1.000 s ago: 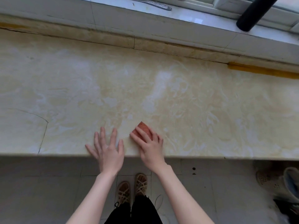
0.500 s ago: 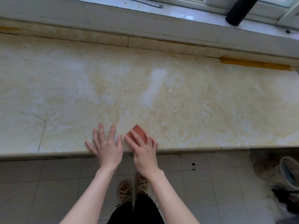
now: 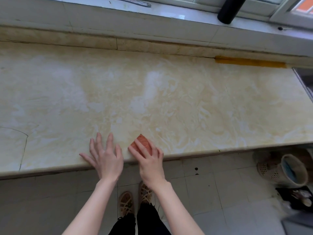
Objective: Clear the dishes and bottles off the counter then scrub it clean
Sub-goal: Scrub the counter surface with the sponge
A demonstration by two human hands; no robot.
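Black trousers [image 3: 149,223]: bottom centre, above woven tan sandals [image 3: 126,203] on pale floor tiles [image 3: 211,189].
Left hand [image 3: 105,158]: flat on counter front edge, palm down, fingers [image 3: 99,141] spread wide, gripping nothing.
Right hand [image 3: 150,160]: just beside left hand, apart from it; fingers [image 3: 140,148] extended and lightly splayed, pressing down on sponge, not curled round it.
Sponge [image 3: 143,143]: orange-red, flat on counter near front edge, far corner poking out past fingertips, rest hidden under hand.
Counter [image 3: 186,107]: cream-yellow marble pattern, whitish streaky film across middle; thin curved crack line at left; no dishes or bottles on visible part.
Basket [image 3: 269,170]: perforated beige, on floor at right below counter edge, touching grey bucket-like container [image 3: 294,172]; contents unclear.
Dark clutter [image 3: 298,199]: floor, far right, blurred, cannot tell what.
Yellow strip [image 3: 250,63]: along back joint of counter, right side.
Backsplash ledge [image 3: 152,33]: pale tiled, stained seam at base.
Windowsill [image 3: 169,12]: white, behind ledge; flat metallic item [image 3: 135,2] at top centre, kind unclear.
Black cylinder [image 3: 230,10]: on windowsill, upper right, tilted in view, top cut off by frame.
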